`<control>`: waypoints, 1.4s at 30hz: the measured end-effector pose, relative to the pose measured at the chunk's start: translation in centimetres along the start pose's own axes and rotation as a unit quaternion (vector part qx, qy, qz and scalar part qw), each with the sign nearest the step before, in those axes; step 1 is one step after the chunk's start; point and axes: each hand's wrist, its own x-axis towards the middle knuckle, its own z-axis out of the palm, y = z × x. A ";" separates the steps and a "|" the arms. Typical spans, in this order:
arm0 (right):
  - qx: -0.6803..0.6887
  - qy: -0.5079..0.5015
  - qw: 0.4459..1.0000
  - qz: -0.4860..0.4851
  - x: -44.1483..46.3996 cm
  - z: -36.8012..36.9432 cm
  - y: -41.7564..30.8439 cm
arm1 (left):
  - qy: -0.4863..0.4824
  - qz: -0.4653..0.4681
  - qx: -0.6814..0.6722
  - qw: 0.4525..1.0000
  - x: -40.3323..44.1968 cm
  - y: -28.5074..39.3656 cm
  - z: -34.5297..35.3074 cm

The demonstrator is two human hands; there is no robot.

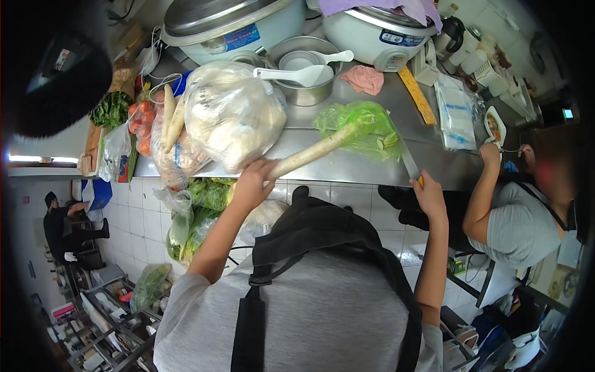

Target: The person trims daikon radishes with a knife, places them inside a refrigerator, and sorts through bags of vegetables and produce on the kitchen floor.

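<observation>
My left hand [250, 186] is wrapped round the thick end of a long white radish [313, 153] at the counter's near edge. The radish slants away to the right, and its far end lies on a green plastic bag [353, 118]. My right hand [429, 195] grips a knife [409, 162] by its orange-yellow handle. The blade points away from me and lies along the bag's right side, apart from the radish's body. A small greenish stub [388, 142] rests on the bag close to the blade.
Left of the radish sits a large clear bag of pale food [232, 111], with more radishes [173, 118] and bagged tomatoes [142, 124] beyond. Behind stand two rice cookers [378, 37] and a metal pot [310, 93]. Another person [520, 211] eats at the right. Leafy vegetables [201, 217] lie below the counter.
</observation>
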 end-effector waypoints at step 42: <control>0.136 -0.082 0.987 0.035 -9.5 -2.3 -5.8 | -0.246 -0.048 -0.094 0.963 10.3 5.4 -5.1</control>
